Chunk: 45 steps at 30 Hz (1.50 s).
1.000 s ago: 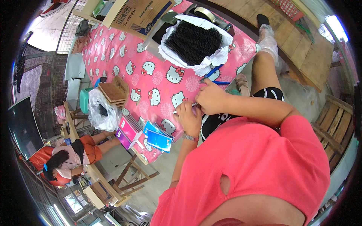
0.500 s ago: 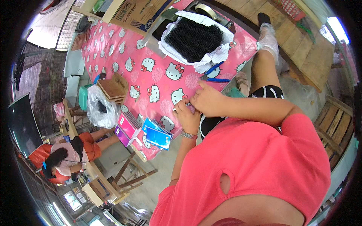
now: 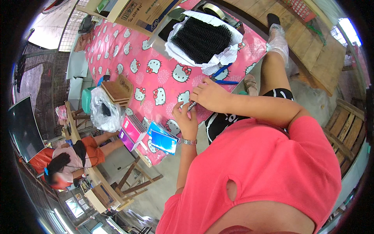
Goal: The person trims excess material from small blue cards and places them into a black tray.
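Observation:
Above the near edge of the table, a small coil-like piece with dark and light stripes [image 3: 191, 105] is pinched in the fingers of my left hand [image 3: 186, 120]. My right hand [image 3: 212, 96] comes in from the right with bent fingers that meet the same piece; its fingertips are partly hidden. Just beyond the right hand lie blue-handled pliers [image 3: 226, 82]. Farther back, a dense pile of black coils [image 3: 200, 39] rests on crumpled white paper [image 3: 177, 52]. Left of my left wrist are blue spiral notebooks [image 3: 163, 141] and a stack of pink and purple notebooks [image 3: 133, 128].
The table has a pink patterned cover [image 3: 157, 80]. On it stand a cardboard box [image 3: 146, 15], brown boards [image 3: 117, 90] and a plastic bag [image 3: 104, 113]. A roll of tape [image 3: 213, 11] is at the back. Another person [image 3: 74, 158] sits at the far left.
Both hands have shifted slightly left and up. The left fingers have spread a little, and the striped piece now shows between the hands. The right hand has turned flatter over it.

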{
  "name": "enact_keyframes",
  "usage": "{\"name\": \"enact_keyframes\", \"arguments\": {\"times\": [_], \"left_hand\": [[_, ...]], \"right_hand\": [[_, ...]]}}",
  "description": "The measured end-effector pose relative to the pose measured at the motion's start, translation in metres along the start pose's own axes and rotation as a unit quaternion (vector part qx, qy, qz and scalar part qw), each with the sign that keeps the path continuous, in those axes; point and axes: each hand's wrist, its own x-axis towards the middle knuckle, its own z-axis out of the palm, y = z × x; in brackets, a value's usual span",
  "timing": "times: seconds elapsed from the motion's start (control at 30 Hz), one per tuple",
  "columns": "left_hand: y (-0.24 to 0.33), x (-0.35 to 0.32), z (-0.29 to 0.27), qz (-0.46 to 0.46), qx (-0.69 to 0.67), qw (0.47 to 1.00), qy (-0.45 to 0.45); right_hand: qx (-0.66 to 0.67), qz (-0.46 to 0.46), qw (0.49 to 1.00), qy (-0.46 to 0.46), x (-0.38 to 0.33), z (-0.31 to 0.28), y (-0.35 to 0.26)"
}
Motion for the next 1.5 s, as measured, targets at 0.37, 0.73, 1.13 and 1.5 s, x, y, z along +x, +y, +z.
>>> {"name": "enact_keyframes", "arguments": {"times": [0.37, 0.73, 1.13, 1.5], "left_hand": [[-0.012, 0.010, 0.008, -0.021, -0.067, 0.997, -0.034], [-0.025, 0.016, 0.017, -0.162, -0.230, 0.960, -0.017], [-0.029, 0.009, 0.022, -0.127, -0.162, 0.978, 0.012], [-0.028, 0.005, 0.032, -0.157, -0.285, 0.944, 0.047]], "right_hand": [[-0.019, -0.035, 0.990, -0.135, 0.014, -0.006, -0.001], [-0.010, -0.002, 0.983, -0.182, 0.024, 0.007, 0.001], [-0.017, -0.034, 0.998, -0.049, 0.019, -0.006, -0.019], [-0.040, -0.031, 0.997, -0.057, 0.007, 0.004, -0.023]]}}
